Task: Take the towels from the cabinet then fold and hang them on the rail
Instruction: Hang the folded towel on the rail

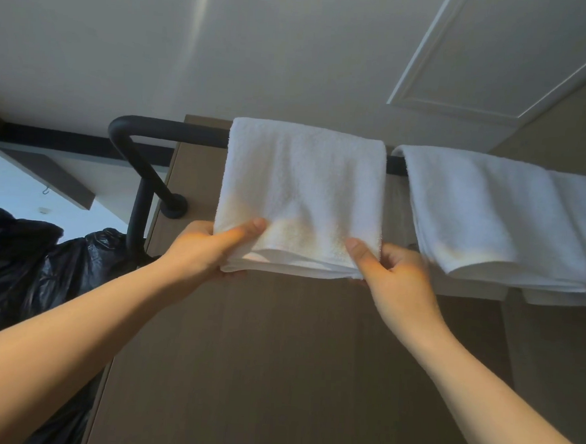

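the left hand (211,247) and the right hand (389,272) each pinch a bottom corner of the white folded towel (300,188) draped over the black rail (173,130). this looks like the hanging step; next, tug it even and let go.

Bare forearms (71,338), bare L hand (211,247), R hand (396,279)

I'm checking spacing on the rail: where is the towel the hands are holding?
Head view, centre: the towel hangs over the black rail, between the rail's bend on the left and a second towel on the right.
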Motion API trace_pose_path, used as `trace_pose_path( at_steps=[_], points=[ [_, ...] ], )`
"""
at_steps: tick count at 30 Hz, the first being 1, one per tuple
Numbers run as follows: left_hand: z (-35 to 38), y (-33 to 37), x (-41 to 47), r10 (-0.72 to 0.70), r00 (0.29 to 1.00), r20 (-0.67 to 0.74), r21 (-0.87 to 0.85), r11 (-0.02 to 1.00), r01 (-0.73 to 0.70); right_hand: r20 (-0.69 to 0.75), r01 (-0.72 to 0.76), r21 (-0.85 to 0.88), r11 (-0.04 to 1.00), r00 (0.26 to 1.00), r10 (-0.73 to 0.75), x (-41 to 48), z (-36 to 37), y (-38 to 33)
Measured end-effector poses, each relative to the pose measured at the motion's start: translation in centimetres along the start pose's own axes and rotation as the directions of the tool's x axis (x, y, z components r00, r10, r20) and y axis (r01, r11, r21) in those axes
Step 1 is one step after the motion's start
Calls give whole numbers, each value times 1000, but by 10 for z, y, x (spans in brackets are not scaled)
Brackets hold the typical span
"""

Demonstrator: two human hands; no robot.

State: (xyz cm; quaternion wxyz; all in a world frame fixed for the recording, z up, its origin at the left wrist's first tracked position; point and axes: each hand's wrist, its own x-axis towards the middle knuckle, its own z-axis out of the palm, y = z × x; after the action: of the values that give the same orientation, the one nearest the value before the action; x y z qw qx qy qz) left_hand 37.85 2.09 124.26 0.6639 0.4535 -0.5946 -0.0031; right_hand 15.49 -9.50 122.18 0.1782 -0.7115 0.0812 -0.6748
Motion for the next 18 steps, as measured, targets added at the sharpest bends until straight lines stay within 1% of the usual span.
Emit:
trace_pose_path(
  at_steps=[1, 2, 3, 4, 5, 6, 7, 9, 10, 11, 12, 13, 14, 15, 16, 18],
  points=[
    [-1, 2, 2, -3, 1000, 13, 24, 1000, 3, -13, 0, -2, 1000, 1000, 0, -1, 0, 0],
    [0, 6, 3, -11, 1000, -1, 13, 1000, 11, -21, -2, 5, 1000, 1000, 3, -2, 1, 0],
    [0, 9, 7, -21, 999, -26, -38, 999, 20, -26, 0, 3, 1000, 1000, 0, -3, 3, -1],
    [1, 13, 12, -22, 997, -78, -89, 996, 15, -33, 4, -13, 1000, 999, -4, -3, 4, -1],
    [1, 16, 17, -7, 990, -144, -101, 995, -8, -34, 7, -32, 999, 999, -8, -4, 5, -2],
    [2, 22, 19, 10, 979, -205, -68, 997, -25, -29, 3, -49, 999, 1000, -4, -4, 5, -2],
    [3, 25, 21, 25, 972, -234, -23, 999, -31, -17, -14, -62, 998, 1000, 13, -5, 5, -5],
    [6, 29, 25, 48, 972, -229, 20, 999, -44, 3, -41, -154, 987, 999, 41, -7, 1, -10],
    [8, 29, 26, 49, 973, -224, 21, 999, -46, 3, -26, -264, 964, 1000, 28, -9, -2, -13],
    [10, 28, 27, 50, 974, -220, 20, 999, -47, -13, 16, -412, 911, 1000, -24, -11, -5, -17],
    [11, 27, 26, 52, 975, -218, 19, 999, -49, -41, 77, -543, 836, 992, -118, -14, -8, -23],
    [11, 25, 27, 61, 976, -210, 19, 998, -58, -75, 139, -638, 757, 968, -241, -17, -10, -30],
    [12, 24, 27, 72, 977, -202, 15, 997, -70, -105, 196, -701, 686, 922, -372, -18, -11, -35],
    [11, 23, 27, 81, 978, -191, 13, 997, -80, -110, 253, -727, 638, 875, -472, -15, -9, -43],
    [11, 23, 27, 84, 979, -184, 9, 996, -83, -90, 300, -721, 624, 853, -514, -9, -7, -52],
    [11, 23, 27, 89, 980, -179, 5, 996, -89, 0, 377, -642, 668, 871, -491, 16, 4, -69]
  ],
)
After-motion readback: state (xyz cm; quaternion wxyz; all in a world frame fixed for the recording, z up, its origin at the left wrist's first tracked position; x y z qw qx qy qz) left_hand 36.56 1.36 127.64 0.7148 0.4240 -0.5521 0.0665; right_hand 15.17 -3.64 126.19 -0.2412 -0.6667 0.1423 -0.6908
